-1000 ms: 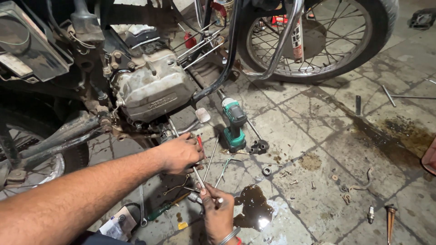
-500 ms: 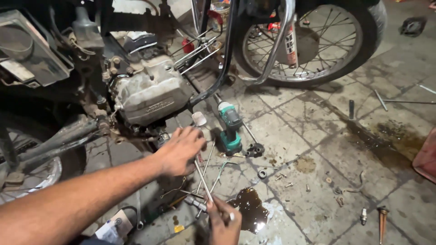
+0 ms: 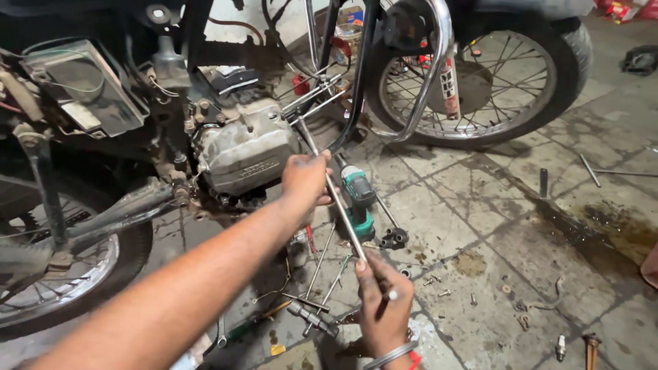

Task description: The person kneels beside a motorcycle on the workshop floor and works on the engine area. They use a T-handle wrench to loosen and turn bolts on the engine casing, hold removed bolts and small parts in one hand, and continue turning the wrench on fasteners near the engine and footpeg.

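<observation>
Hands on a long metal rod [image 3: 336, 199], left hand [image 3: 306, 179] gripping its middle, right hand [image 3: 382, 301] pinching its lower end, rod's top lost among engine [image 3: 243, 151] parts.

We found the motorcycle engine [image 3: 243, 154] at upper left, the spoked wheel [image 3: 493, 75] to its right. A long rod [image 3: 336, 188] ran from the engine down toward us; the left hand [image 3: 306, 179] sat on its upper part, the right hand [image 3: 384, 308] on its lower end. A cordless drill [image 3: 358, 202] lay on the floor [image 3: 493, 226] just right of the rod. Loose tools [image 3: 312, 315] lay left of the right hand.
</observation>
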